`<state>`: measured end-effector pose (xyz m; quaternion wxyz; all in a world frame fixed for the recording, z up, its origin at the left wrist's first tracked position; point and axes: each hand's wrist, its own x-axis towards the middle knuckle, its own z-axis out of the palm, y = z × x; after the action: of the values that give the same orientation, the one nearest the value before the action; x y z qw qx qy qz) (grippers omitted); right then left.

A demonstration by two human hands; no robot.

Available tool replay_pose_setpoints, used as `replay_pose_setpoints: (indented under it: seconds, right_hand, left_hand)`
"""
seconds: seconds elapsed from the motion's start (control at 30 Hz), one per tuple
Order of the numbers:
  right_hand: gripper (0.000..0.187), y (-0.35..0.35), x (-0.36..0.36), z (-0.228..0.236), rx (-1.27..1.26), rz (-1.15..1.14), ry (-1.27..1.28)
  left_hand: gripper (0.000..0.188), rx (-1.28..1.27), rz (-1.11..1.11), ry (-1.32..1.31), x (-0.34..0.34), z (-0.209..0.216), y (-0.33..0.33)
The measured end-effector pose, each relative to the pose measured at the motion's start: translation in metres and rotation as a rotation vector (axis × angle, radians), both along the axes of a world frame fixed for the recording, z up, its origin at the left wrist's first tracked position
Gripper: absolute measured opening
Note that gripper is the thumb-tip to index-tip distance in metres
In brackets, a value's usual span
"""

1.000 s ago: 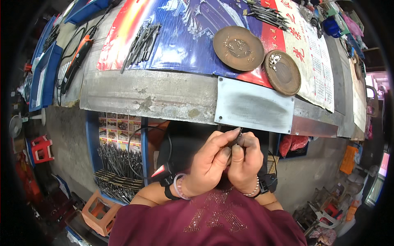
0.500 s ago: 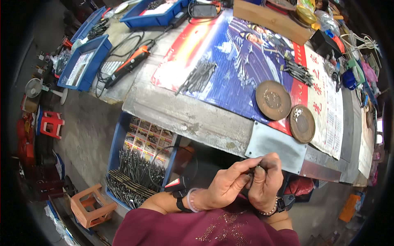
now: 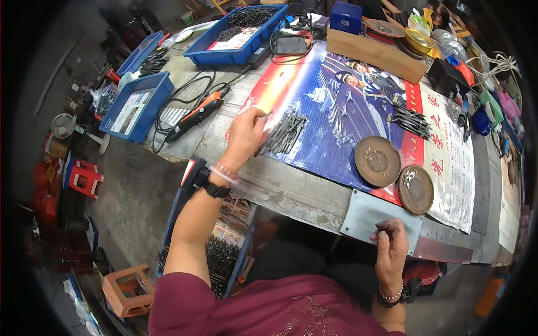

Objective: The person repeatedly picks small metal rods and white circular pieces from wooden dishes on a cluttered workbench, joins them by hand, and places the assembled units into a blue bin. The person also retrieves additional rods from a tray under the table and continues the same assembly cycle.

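My left hand reaches out over the table at the left end of a pile of thin dark metal-looking sticks. Its fingers are bent together and their tips are partly hidden, so what they hold cannot be made out. Above a pale flat plate at the table edge, my right hand is curled, thumb against the fingers; anything in it is too small to name. Just beyond that plate stand two round brown dishes: the larger dish has small bits in it, the smaller dish holds whitish bits.
A second bundle of dark sticks lies on the poster. An orange-and-black handheld power tool with its cable and a blue tray are at the left. Below the table edge, a blue crate holds many dark sticks. A wooden beam stands behind.
My hands were together above the pale plate. The left has moved forward and left to the stick pile, while the right has stayed near the plate, slightly further right. The view has shifted.
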<state>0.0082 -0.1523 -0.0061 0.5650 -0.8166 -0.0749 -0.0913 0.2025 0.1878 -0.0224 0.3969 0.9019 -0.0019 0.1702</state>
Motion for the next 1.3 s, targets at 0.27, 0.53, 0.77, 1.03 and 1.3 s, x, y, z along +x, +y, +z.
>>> replay_pose_setpoints:
  seconds: [0.27, 0.53, 0.77, 1.03, 1.3]
  right_hand:
    - [0.011, -0.017, -0.005, -0.016, 0.103, -0.162, 0.026]
    - [0.009, -0.021, -0.003, -0.023, 0.058, -0.133, -0.01]
    - [0.009, -0.021, 0.002, -0.017, -0.061, -0.096, -0.142]
    - [0.011, -0.024, 0.0, -0.02, -0.037, -0.091, -0.157]
    - [0.014, -0.025, 0.001, -0.026, -0.069, -0.06, -0.257]
  left_hand:
    - [0.016, 0.121, -0.076, 0.033, -0.041, 0.0, 0.018]
    - [0.009, 0.28, -0.043, 0.076, -0.058, -0.002, 0.008]
    - [0.011, 0.22, -0.006, 0.137, -0.046, -0.003, 0.001]
    - [0.012, 0.217, -0.177, -0.051, -0.029, 0.047, -0.05]
    - [0.016, 0.187, -0.817, -0.167, 0.038, 0.038, -0.217]
